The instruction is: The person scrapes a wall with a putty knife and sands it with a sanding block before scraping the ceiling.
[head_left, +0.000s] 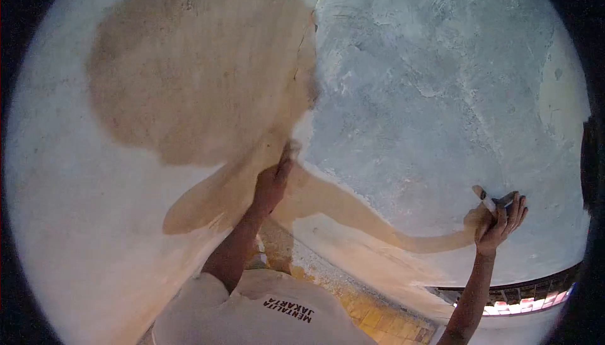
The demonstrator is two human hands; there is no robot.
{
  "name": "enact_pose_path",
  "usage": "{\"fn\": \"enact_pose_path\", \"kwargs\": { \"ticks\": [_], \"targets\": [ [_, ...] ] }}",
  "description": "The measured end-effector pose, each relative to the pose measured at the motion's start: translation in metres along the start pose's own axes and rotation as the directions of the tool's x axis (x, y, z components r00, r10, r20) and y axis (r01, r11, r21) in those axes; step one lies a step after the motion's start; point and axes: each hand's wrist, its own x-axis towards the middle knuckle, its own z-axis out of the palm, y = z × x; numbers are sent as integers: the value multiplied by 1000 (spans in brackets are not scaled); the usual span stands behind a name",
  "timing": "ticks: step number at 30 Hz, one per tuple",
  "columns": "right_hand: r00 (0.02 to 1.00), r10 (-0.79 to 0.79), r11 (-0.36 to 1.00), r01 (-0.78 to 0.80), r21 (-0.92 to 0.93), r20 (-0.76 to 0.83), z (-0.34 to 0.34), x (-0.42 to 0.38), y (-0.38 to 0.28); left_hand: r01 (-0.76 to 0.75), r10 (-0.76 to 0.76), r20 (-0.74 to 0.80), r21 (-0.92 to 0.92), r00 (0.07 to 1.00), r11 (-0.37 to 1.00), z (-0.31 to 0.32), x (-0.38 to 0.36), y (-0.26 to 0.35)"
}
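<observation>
My left hand is raised against the pale wall, near the edge where the smooth area meets the rough grey patch. Its fingers are closed round something small and blurred that I cannot make out. At the right, my right hand is up at the grey patch, its fingers wrapped round a tool with a light handle. The tool's far end is partly hidden by the fingers.
A thin crack runs down the wall at the top middle. Shadows of a head and arms fall on it. Below are a yellowish tiled floor, a white shirt and a dark-edged opening at lower right.
</observation>
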Motion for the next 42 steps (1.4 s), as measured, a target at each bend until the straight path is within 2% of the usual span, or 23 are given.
{"fn": "enact_pose_path", "kwargs": {
  "ticks": [2,5,9,11,15,17,21,23,24,26,30,32,33,35,39,41,42],
  "targets": [
    [1000,-13,1000,13,-1,4,0,-2,3,-176,177,41,-41,983,984,7,20,19],
    [1000,-13,1000,13,12,-5,0,1,1,-257,257,22,-16,966,966,4,17,16],
    [1000,-11,1000,11,-1,-23,2,1,2,-208,208,6,64,978,976,-4,-3,-1],
    [999,-19,1000,19,11,-33,0,3,0,47,-42,54,-91,998,995,-2,-21,-10],
    [999,-20,999,21,34,-36,-2,6,-4,6,-3,51,-53,999,999,7,-3,1],
    [998,-26,999,27,21,-49,-1,6,-3,-222,223,8,-80,975,972,18,18,30],
    [998,-19,999,21,30,-55,0,5,-1,-343,342,-34,-104,939,933,12,12,44],
    [999,-27,999,28,20,-39,-1,5,-1,-140,142,23,-86,990,986,5,1,27],
    [999,-27,999,28,18,-41,-1,5,-2,-142,145,23,-86,989,986,1,-5,19],
    [1000,-8,1000,8,9,-17,-3,5,-3,114,-107,57,-141,993,983,-1,-15,7],
    [999,-9,1000,11,28,-39,0,3,-2,24,-12,64,-181,998,983,13,7,-1],
    [999,-12,1000,13,26,-48,1,2,0,-247,246,-13,-74,969,966,25,38,-11],
    [998,-18,999,20,28,-52,1,4,1,-246,246,-19,-78,969,966,19,29,6],
    [1000,-13,1000,14,19,-24,-2,4,0,-41,59,96,-188,994,981,5,5,32],
    [999,-17,1000,18,12,-36,0,6,-1,-127,132,43,-114,990,985,-3,-8,2],
    [999,-12,999,13,48,-33,-2,7,-3,118,-98,125,-163,987,980,-9,-26,-1],
    [1000,-7,999,8,42,-31,-3,7,-2,116,-96,131,-159,987,980,-1,-15,-13]
  ]
}}
